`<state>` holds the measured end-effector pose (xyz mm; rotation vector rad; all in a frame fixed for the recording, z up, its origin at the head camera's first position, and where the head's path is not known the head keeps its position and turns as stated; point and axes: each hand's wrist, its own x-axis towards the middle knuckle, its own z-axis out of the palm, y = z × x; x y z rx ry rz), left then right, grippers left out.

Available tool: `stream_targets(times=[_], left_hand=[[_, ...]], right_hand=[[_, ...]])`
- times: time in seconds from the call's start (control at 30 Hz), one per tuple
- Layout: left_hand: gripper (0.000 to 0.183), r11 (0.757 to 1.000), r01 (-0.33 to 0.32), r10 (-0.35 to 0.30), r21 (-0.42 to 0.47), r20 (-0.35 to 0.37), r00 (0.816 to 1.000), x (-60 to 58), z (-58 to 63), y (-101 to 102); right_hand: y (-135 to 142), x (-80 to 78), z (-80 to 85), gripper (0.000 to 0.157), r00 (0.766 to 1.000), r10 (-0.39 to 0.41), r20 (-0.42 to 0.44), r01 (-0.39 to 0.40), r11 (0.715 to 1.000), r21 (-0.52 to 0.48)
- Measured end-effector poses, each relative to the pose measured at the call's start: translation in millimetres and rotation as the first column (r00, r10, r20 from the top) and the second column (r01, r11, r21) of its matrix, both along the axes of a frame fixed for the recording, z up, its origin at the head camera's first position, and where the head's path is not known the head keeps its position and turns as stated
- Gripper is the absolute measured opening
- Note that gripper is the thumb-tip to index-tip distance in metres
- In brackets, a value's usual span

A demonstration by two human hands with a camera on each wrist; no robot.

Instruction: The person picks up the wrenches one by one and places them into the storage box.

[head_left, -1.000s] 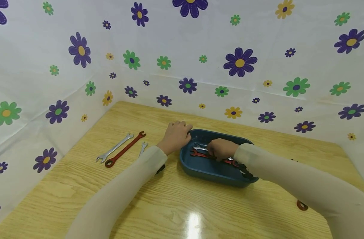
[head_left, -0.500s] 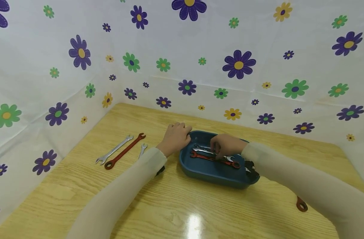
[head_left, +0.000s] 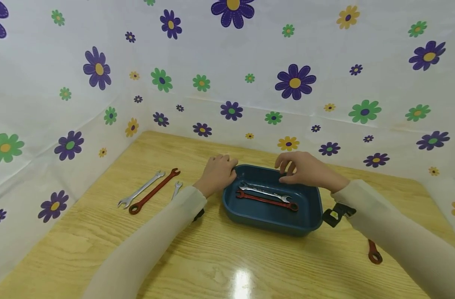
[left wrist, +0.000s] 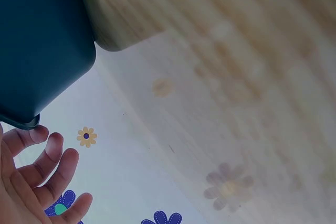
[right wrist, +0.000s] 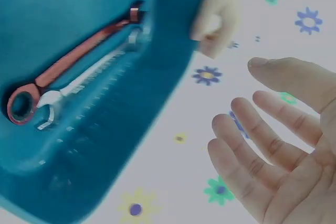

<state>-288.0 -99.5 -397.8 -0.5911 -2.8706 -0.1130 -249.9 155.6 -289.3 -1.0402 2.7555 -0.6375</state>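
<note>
My left hand [head_left: 217, 174] grips the back left corner of a blue plastic tray [head_left: 265, 226], its thumb and forefinger at the rim. Inside the tray a silver open-end wrench [head_left: 265, 191] and a red combination wrench [head_left: 266, 200] lie side by side, the silver one toward the back. Over the tray's back right rim hovers my right hand [head_left: 306, 168], holding nothing. Its fingers look relaxed and apart in the right wrist view, where both wrenches also show. The left wrist view has the left fingers [left wrist: 63, 171] beside the rim corner.
On the wooden table [head_left: 197, 265], left of the tray, lie a silver open-end wrench [head_left: 141, 189], a red combination wrench [head_left: 154, 191] and a small silver wrench [head_left: 177, 189]. Another red wrench [head_left: 375, 254] is partly hidden under the right forearm. Flower-printed sheets [head_left: 197, 50] stand behind and left.
My right hand has let go of the wrenches in the tray and lifted up and right to the back rim. The left hand stays at the tray corner.
</note>
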Motion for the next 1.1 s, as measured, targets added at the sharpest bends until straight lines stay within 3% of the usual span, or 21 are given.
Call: stream_targets(times=[0.17,0.47,0.7,0.87,1.1], left_hand=[[0.029,1.0,0.006,-0.006,-0.001,-0.012,1.0,0.0,-1.3,-0.9],[0.029,1.0,0.022,-0.022,0.004,-0.039,0.999,-0.4,-2.5,-0.2],[0.029,1.0,0.018,-0.018,-0.004,-0.021,1.0,-0.7,-1.3,1.1],[0.029,1.0,0.017,-0.017,0.007,-0.021,1.0,0.0,1.0,0.4],[0.029,1.0,0.022,-0.021,0.005,-0.03,0.999,0.2,0.2,-0.4]], right_hand=[[16.6,21.5,14.1,0.027,0.996,-0.069,-0.057,0.066,0.997,-0.044],[53.6,47.0,17.0,0.03,0.975,-0.198,-0.103,0.194,0.98,-0.047],[94.0,57.7,8.8,0.029,0.921,-0.338,-0.197,0.325,0.941,-0.094],[120.6,63.9,-0.3,0.03,0.879,-0.44,-0.182,0.422,0.897,-0.129],[149.3,71.3,-16.6,0.03,0.836,-0.513,-0.196,0.486,0.857,-0.17]])
